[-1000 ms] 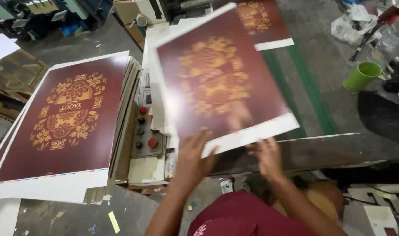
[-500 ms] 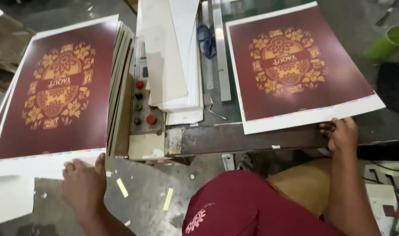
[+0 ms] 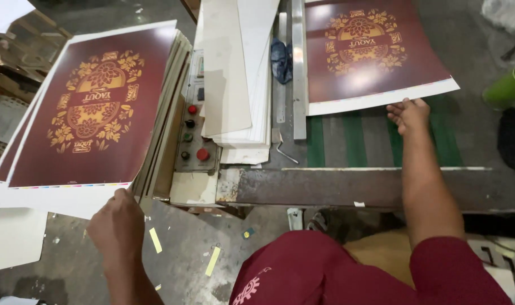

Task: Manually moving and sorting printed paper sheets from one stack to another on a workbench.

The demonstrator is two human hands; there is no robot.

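Left hand: your left hand (image 3: 117, 221) is reaching to the near right corner of the stack of printed sheets (image 3: 88, 113); its fingers are touching the white margin of the top sheet there, and you cannot tell from this view whether they are pinching it or only resting on it.
Right hand: your right hand (image 3: 408, 114) is lying with loose, spread fingers at the near white edge of the single printed sheet (image 3: 370, 51), fingertips touching the margin, gripping nothing.
Stack: it is sitting to the left of the control panel (image 3: 192, 133), maroon with a gold ornament on top, tilted slightly.
Single sheet: it is lying flat on the machine bed (image 3: 347, 141), over the green belts, just right of the metal guide bar (image 3: 298, 68).
Between them: blank white boards (image 3: 240, 85) are piled beside the panel, with a dark blue cloth (image 3: 280, 59) lying near the bar.
Far right: a green cup (image 3: 505, 87) is standing well apart from your right hand.
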